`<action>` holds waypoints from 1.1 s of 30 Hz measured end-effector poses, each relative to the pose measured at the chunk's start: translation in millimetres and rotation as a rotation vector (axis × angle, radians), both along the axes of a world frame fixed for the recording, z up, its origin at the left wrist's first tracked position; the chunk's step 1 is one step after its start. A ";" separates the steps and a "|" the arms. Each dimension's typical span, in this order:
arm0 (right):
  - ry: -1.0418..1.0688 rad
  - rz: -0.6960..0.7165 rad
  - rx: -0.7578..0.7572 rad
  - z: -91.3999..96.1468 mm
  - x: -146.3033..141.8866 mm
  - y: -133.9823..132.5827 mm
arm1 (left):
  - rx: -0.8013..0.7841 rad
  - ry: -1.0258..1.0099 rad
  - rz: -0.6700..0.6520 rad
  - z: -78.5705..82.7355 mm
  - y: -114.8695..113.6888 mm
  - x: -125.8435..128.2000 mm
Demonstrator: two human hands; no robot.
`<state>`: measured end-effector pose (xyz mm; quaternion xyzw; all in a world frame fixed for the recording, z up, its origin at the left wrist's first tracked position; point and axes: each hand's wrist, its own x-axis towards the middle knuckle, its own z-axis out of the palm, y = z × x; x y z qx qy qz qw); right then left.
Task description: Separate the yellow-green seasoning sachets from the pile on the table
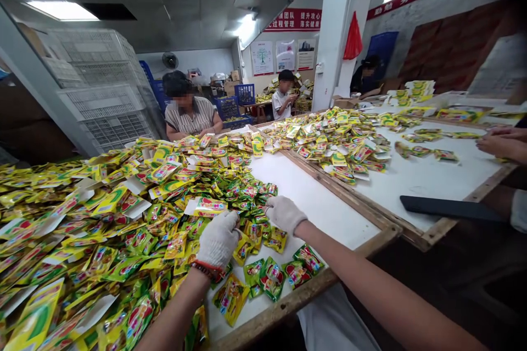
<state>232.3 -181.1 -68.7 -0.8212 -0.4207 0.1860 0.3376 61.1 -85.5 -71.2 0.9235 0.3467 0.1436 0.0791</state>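
Both my hands wear white knit gloves. My left hand (218, 239) rests with curled fingers on small green and yellow sachets (251, 233) at the edge of a big heap (102, 214). My right hand (284, 213) is just to the right of it, knuckles up, fingers bent down onto the same sachets. What either hand grips is hidden under the fingers. A few loose sachets (269, 277) lie near the table's front edge. The heap covers the left half of the white table (313, 197).
A wooden rim (288, 303) edges the table. A second white table (428, 175) to the right holds more sachets and a black flat object (448, 208). Another person's hands (502, 142) rest there. A seated person (189, 115) faces me; white crates (102, 88) stack left.
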 end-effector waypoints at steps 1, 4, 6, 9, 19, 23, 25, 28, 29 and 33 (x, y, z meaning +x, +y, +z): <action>-0.029 -0.024 -0.039 -4.5 2.2 7.4 | 0.018 -0.001 0.009 0.2 0.2 3.0; -0.087 -0.031 -0.163 -16.2 10.8 23.0 | 0.073 -0.010 0.055 5.4 4.9 4.4; -0.089 -0.016 -0.182 -23.3 13.8 27.5 | 0.071 0.026 0.055 9.2 7.1 0.8; -0.062 -0.013 -0.138 -29.1 15.7 25.0 | 0.015 0.186 -0.033 7.3 2.1 -7.0; 0.368 0.029 0.153 -18.8 3.7 -36.3 | 0.096 0.369 -0.141 -13.9 -19.1 -20.7; 0.652 0.008 0.340 -22.9 -13.6 -53.0 | -0.011 0.316 -0.138 -9.9 -17.3 -18.5; 0.658 -0.006 0.374 -24.3 -20.8 -58.9 | -0.055 0.282 -0.095 -5.6 -15.9 -20.0; 0.629 0.019 0.346 -24.4 -28.3 -64.9 | -0.091 0.129 -0.069 3.5 -15.8 -26.8; 0.618 0.051 0.318 -23.7 -30.3 -65.7 | -0.146 0.029 -0.062 6.6 -17.0 -29.4; 0.455 0.226 0.282 -16.6 -39.4 -60.8 | -0.628 -0.286 -0.027 16.6 -30.1 -34.9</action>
